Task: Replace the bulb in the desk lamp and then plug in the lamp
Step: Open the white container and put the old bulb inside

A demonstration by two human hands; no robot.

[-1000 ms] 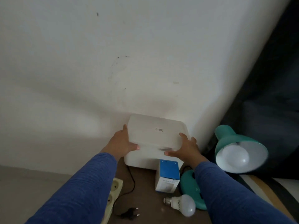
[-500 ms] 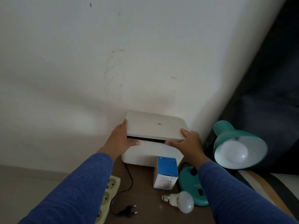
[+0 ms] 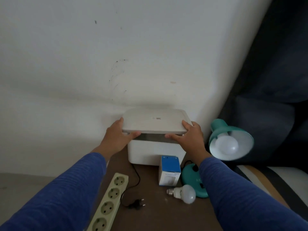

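Observation:
A teal desk lamp (image 3: 230, 139) stands at the right with a white bulb (image 3: 226, 144) screwed into its shade; its round base (image 3: 191, 177) sits on the brown table. A loose white bulb (image 3: 183, 193) lies on the table in front of a blue-and-white bulb carton (image 3: 169, 170). The lamp's black plug (image 3: 137, 205) lies unplugged beside a pale green power strip (image 3: 109, 202). My left hand (image 3: 116, 139) and my right hand (image 3: 188, 137) grip the two sides of a white lid (image 3: 155, 120), raised a little above a white storage box (image 3: 150, 150).
The brown table (image 3: 158, 217) stands against a white wall (image 3: 116, 55). A dark curtain (image 3: 275, 80) hangs at the right, with a striped fabric (image 3: 260, 177) below it. The black cord (image 3: 136, 179) runs from behind the box to the plug.
The lid has risen off the box in both hands; a dark gap now shows under its front edge. The view has shifted slightly.

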